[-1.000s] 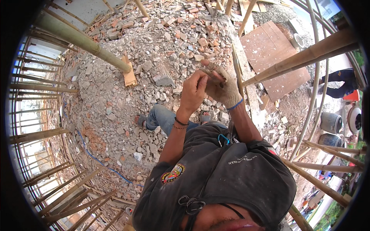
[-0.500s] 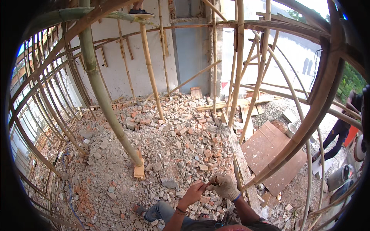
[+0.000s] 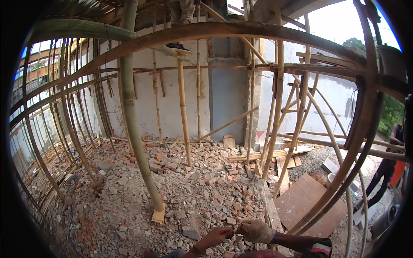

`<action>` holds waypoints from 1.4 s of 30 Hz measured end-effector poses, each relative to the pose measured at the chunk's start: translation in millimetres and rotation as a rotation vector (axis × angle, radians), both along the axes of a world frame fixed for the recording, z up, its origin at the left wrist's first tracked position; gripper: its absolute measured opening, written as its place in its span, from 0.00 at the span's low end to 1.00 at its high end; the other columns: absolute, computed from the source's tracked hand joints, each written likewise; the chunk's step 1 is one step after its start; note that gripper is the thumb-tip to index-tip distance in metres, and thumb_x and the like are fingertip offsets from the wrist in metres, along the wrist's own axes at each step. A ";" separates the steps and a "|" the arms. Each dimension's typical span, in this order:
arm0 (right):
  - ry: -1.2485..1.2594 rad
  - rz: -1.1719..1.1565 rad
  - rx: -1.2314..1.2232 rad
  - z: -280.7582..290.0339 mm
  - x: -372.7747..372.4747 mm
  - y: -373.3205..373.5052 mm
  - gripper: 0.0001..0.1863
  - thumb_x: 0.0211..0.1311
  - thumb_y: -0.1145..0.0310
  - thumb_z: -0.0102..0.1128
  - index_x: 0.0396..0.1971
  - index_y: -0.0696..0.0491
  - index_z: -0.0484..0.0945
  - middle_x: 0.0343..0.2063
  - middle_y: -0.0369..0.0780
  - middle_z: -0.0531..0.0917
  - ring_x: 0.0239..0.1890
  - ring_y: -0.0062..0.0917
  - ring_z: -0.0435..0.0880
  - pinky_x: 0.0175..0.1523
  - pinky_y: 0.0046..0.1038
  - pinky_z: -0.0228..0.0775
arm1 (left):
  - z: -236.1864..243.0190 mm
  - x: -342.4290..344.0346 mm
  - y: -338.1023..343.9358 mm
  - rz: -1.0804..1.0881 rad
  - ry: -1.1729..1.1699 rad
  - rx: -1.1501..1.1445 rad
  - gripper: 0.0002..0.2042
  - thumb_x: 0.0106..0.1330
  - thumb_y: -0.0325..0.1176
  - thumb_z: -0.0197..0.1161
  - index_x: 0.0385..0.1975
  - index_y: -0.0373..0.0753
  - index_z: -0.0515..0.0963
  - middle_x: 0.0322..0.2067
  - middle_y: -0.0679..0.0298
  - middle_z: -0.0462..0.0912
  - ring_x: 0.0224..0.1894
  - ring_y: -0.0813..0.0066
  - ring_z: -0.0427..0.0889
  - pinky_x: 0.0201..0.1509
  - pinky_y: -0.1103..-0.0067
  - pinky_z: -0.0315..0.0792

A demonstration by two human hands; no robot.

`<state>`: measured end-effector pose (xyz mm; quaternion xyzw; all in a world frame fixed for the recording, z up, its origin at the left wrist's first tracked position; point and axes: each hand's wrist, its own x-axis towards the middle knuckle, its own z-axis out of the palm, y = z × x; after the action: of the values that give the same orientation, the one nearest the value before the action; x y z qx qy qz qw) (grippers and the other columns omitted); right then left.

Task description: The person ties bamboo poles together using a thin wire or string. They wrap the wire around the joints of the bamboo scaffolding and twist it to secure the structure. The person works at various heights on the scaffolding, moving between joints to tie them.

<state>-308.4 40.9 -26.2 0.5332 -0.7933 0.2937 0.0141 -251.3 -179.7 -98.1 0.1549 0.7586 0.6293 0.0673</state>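
Note:
My bare left hand (image 3: 216,237) is closed, its fingertips pinched together in front of me above the rubble. Close on its right is my right hand (image 3: 258,231), in a pale knitted work glove (image 3: 263,233), also closed with its fingers turned toward the left. A small dark, thin bit shows between the two hands, too small to name. Below and beyond them spreads broken brick and concrete rubble (image 3: 202,193). A thick green bamboo pole (image 3: 140,150) rises to the left, its foot on a wooden block (image 3: 158,215).
A curved wooden beam (image 3: 215,29) crosses overhead. More bamboo poles (image 3: 183,116) stand around, and a brown board (image 3: 307,202) lies at right. A person's foot (image 3: 178,46) rests on a high bamboo pole. Another person (image 3: 383,172) stands at far right beside buckets (image 3: 384,224).
My view has tilted up, so the scene sits lower in the picture and more of the overhead beam shows. Both hands stay close together, fingers closed.

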 end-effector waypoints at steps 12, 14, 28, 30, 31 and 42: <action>-1.816 -0.494 -0.450 -59.7 33.2 27.6 0.11 0.59 0.63 0.68 0.36 0.54 0.80 0.30 0.43 0.83 0.31 0.34 0.84 0.34 0.33 0.75 | -31.7 18.8 46.7 -0.058 0.571 -0.789 0.14 0.53 0.49 0.60 0.22 0.45 0.80 0.16 0.54 0.77 0.16 0.52 0.75 0.22 0.57 0.64; -1.340 -0.511 -0.398 -49.9 49.8 22.2 0.11 0.59 0.64 0.66 0.37 0.54 0.80 0.30 0.44 0.83 0.32 0.36 0.83 0.36 0.35 0.75 | -64.7 0.6 46.3 -0.030 0.536 -0.849 0.14 0.53 0.49 0.61 0.22 0.45 0.80 0.15 0.54 0.77 0.17 0.52 0.76 0.23 0.57 0.66; 0.030 -0.069 -0.077 -41.1 8.2 15.8 0.12 0.50 0.65 0.73 0.27 0.51 0.76 0.28 0.39 0.82 0.26 0.37 0.83 0.30 0.35 0.74 | -44.7 -19.7 1.7 -0.183 -0.326 0.030 0.17 0.75 0.43 0.53 0.29 0.36 0.76 0.20 0.76 0.71 0.24 0.86 0.67 0.29 0.81 0.64; 0.023 -0.148 -0.052 -51.2 8.9 14.6 0.13 0.48 0.66 0.74 0.26 0.52 0.76 0.25 0.39 0.80 0.25 0.36 0.82 0.29 0.33 0.73 | -46.5 -16.4 3.5 -0.086 -0.153 -0.090 0.13 0.74 0.39 0.55 0.30 0.37 0.77 0.21 0.73 0.74 0.26 0.85 0.69 0.30 0.80 0.64; 0.026 -0.189 -0.036 -54.3 9.1 15.1 0.13 0.47 0.67 0.74 0.25 0.52 0.76 0.23 0.39 0.80 0.24 0.36 0.81 0.29 0.33 0.72 | -41.1 -16.5 6.5 -0.041 -0.060 -0.146 0.12 0.74 0.37 0.56 0.31 0.38 0.77 0.22 0.71 0.75 0.27 0.85 0.70 0.30 0.80 0.65; -2.250 -0.415 -0.421 -127.3 13.9 46.2 0.14 0.71 0.59 0.55 0.28 0.53 0.75 0.20 0.30 0.73 0.19 0.15 0.73 0.24 0.17 0.69 | -42.9 8.5 33.8 -0.106 0.736 -0.744 0.09 0.53 0.27 0.57 0.34 0.42 0.77 0.25 0.62 0.77 0.27 0.58 0.81 0.28 0.65 0.73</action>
<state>-294.4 87.0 -153.5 -0.1817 -0.3655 0.7193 -0.5621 -242.8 -145.9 -141.0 0.3696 0.8953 0.2170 -0.1212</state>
